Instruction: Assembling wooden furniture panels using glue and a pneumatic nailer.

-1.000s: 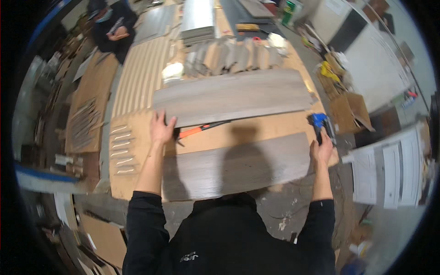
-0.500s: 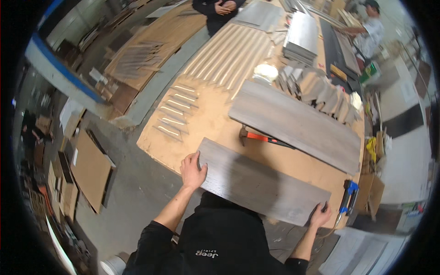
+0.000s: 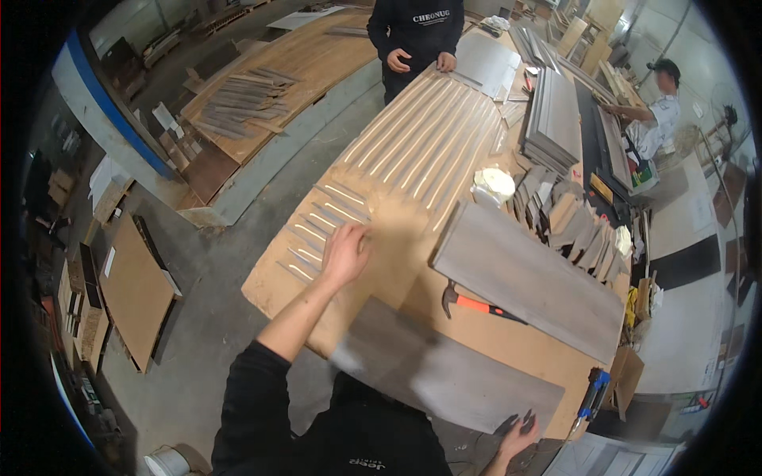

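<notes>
A grey wood-grain board (image 3: 444, 365) lies along the near edge of the table, partly overhanging it. My right hand (image 3: 520, 436) grips its right end, fingertips on the top face. Off the board, my left hand (image 3: 344, 255) hovers beside the short grey strips (image 3: 316, 232), which carry pale glue-like lines. Its fingers are loosely bent, and nothing shows in them. Beyond lies a second, larger grey board (image 3: 532, 274). A claw hammer (image 3: 480, 305) with an orange and black handle rests between the boards.
Long strips (image 3: 429, 131) with pale lines fill the table's far part. Off-cuts (image 3: 563, 214) and stacked boards (image 3: 552, 119) line the right side, near a white round container (image 3: 494, 184). A blue tool (image 3: 593, 393) sits at the right edge. A person (image 3: 417, 36) stands at the far end.
My left hand has let go of the near board's left end and moved up and right toward the short strips. My right hand stays at the right end. The far person's hands have come apart.
</notes>
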